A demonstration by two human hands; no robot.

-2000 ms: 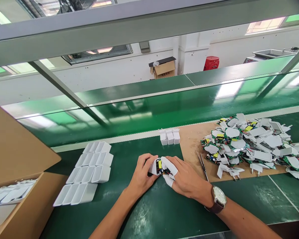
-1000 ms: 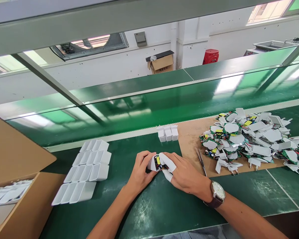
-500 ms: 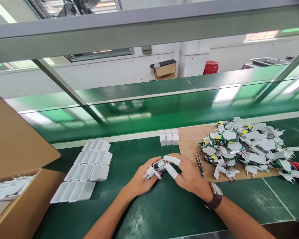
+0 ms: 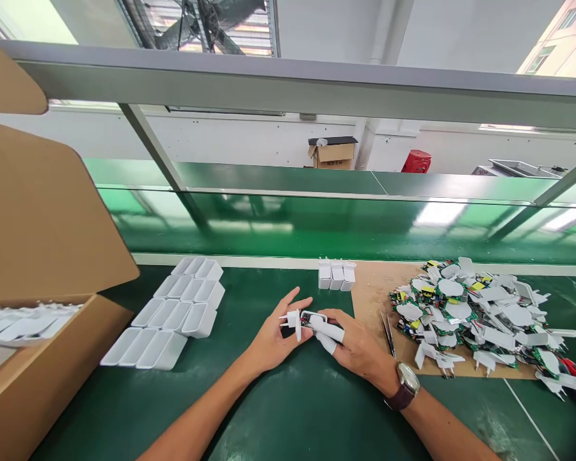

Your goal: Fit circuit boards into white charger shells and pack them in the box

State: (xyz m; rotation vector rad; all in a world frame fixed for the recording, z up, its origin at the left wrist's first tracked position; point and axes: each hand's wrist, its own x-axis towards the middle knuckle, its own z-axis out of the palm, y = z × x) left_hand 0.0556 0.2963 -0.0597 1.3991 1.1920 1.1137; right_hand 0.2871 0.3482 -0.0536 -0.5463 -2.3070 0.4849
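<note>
A white power adapter, its plug end toward the left and circuit parts showing in its housing, is between my two hands above the green bench. My left hand holds the plug end, thumb along the near side and a couple of fingers stretched up and away. White finger covers are on the thumb and forefinger of my right hand, which close on the housing's right end. Those covered fingers hide part of the housing.
White open housings stand in rows at left, beside an open cardboard box of white parts. Several white units stand at the back. On a brown board lie tweezers and a heap of circuit boards with plugs.
The view has tilted upward and shifted. Some fingers of my left hand have straightened away from the adapter. My right thumb and forefinger have moved closer over the housing.
</note>
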